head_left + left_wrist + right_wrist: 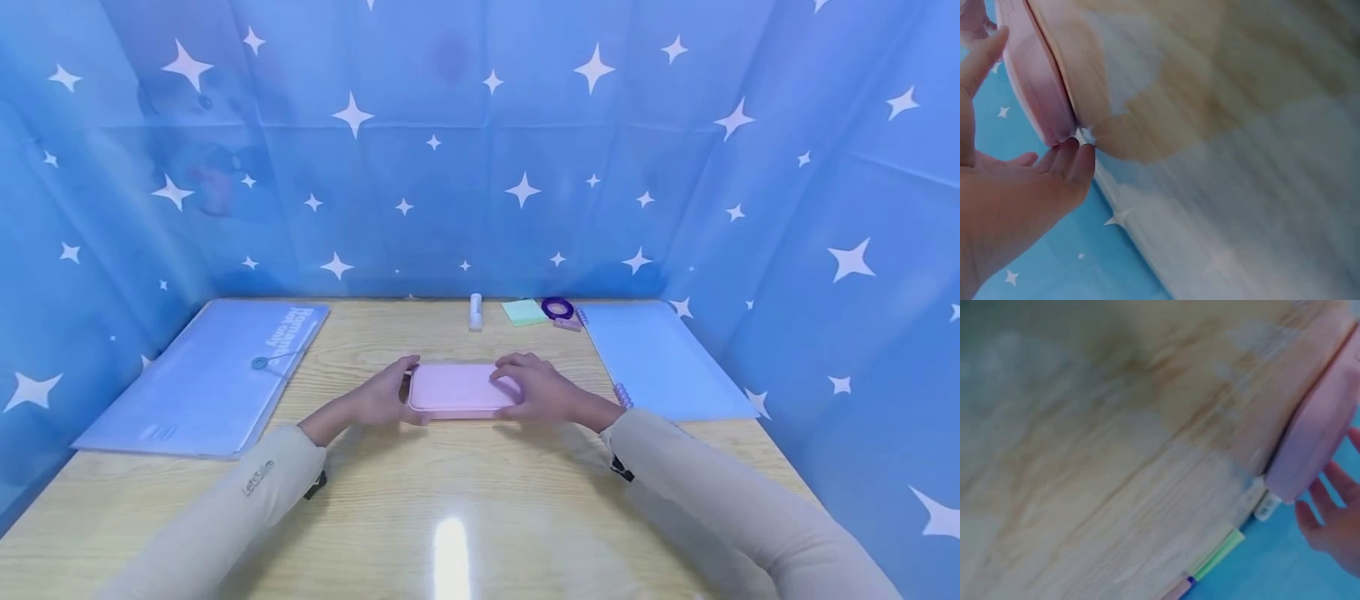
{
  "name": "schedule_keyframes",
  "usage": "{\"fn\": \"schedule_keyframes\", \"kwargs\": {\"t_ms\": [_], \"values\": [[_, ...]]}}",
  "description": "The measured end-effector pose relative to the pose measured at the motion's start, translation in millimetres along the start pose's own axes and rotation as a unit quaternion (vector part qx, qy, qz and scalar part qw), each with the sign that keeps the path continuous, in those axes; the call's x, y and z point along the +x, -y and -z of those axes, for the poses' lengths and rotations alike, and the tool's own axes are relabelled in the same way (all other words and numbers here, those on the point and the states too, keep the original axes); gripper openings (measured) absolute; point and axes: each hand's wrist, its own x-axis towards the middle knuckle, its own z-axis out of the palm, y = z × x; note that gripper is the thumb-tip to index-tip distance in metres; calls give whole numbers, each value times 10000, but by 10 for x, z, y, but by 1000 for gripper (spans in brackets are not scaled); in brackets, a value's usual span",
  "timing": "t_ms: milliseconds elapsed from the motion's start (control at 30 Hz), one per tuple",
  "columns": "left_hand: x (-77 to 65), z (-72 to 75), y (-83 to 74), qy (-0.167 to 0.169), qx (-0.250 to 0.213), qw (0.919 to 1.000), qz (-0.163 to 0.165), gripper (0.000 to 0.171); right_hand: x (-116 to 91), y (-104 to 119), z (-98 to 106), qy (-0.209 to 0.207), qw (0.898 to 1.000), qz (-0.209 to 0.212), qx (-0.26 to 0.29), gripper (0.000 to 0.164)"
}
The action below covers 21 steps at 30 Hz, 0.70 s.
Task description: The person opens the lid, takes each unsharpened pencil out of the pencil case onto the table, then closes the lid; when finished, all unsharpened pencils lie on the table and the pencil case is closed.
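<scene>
A pink rectangular case [457, 388] with rounded corners lies flat on the wooden table, its long side towards me. My left hand [384, 392] holds its left end, fingers at the far corner and thumb at the front. In the left wrist view, the fingertips [1067, 150] touch the end of the case. At the other end, my right hand [546, 390] grips the case with bent fingers over the top and the thumb low at the front edge. The right wrist view shows the fingers [1325, 497] right beside the case's end.
A translucent document folder [202, 375] lies at the left, a light-blue spiral notebook [663, 358] at the right. Along the back are a white glue stick [476, 312], green sticky notes [524, 312], a purple tape roll [557, 309] and a small pinkish block [567, 324]. Starry blue curtain surrounds the table.
</scene>
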Motion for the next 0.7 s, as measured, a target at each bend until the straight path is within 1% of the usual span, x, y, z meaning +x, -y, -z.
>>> {"fn": "schedule_keyframes", "kwargs": {"t_ms": [67, 200, 300, 433, 567, 700], "values": [[24, -1, 10, -9, 23, 10000, 19, 109, 21, -15, -49, -24, 10000, -65, -31, 61], [49, -2, -3, 22, 27, 9999, 159, 107, 52, -30, -124, -130, 9998, 30, -149, 64], [55, -4, -3, 75, 79, 9995, 308, 106, 62, -17, -147, -181, 9995, 113, -214, 67], [66, 11, 24, 58, 215, 9987, 450, 105, 82, 4, -163, -223, 9992, 158, -288, 70], [80, 33, 48, 12, 410, 9984, 390, 101, 115, 13, -192, -303, 9982, 229, -466, 73], [91, 30, 62, -28, 633, 9975, 302, 97, 128, 11, -221, -315, 9979, 233, -519, 77]]}}
